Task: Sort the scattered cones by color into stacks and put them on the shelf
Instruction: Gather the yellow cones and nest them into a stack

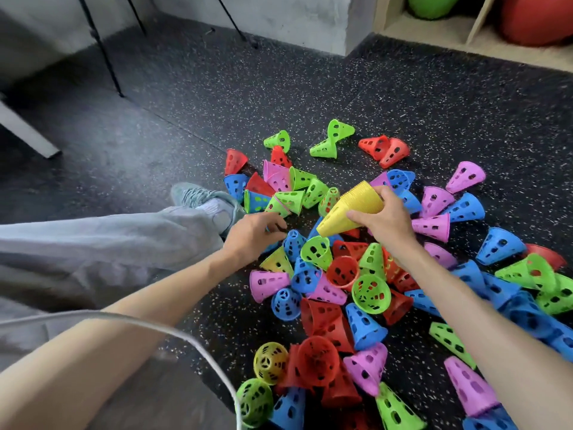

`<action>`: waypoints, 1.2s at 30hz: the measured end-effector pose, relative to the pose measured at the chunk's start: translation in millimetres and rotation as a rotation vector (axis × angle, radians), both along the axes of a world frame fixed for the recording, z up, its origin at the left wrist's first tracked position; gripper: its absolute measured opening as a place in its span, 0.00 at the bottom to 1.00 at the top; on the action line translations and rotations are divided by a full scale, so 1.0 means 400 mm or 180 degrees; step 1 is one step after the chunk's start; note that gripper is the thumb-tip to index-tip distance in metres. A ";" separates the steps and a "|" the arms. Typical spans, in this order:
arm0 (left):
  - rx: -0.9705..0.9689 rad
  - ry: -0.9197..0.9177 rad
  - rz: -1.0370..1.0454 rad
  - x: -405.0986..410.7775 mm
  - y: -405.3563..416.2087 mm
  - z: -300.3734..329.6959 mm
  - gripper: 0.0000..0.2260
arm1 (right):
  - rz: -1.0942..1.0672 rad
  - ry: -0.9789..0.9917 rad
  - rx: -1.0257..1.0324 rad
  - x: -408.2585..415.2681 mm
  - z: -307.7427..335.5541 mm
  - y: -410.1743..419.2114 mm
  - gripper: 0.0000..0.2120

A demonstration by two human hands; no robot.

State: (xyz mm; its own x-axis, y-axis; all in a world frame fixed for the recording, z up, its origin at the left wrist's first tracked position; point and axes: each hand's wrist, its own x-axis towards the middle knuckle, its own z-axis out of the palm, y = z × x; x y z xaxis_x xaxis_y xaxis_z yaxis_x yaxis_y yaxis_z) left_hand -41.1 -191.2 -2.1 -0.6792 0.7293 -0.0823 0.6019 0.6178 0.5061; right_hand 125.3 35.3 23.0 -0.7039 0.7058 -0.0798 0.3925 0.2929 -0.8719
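My right hand (386, 223) grips the yellow stack (352, 209), wide end toward my left so the next cone nests on. Left hand (252, 234), fingers loosely curled and empty, reaches toward the yellow cone (277, 262) in the pile. Shelf (434, 29) well apart.

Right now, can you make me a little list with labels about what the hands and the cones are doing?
right hand: right hand grips the yellow stack, held tilted above the pile
left hand: left hand reaches into the pile with fingers loosely curled, holding nothing that I can see
loose yellow cones: yellow cone just below the left hand; another yellow cone nearer the camera
pile colors: green, blue, red, pink, yellow
floor: black speckled floor
shelf: shelf top right, no cones on the part in view
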 end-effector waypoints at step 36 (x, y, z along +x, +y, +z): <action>-0.1954 0.1361 -0.1614 -0.022 -0.072 -0.064 0.30 | 0.0304 -0.0291 0.0064 0.063 0.003 -0.041 0.24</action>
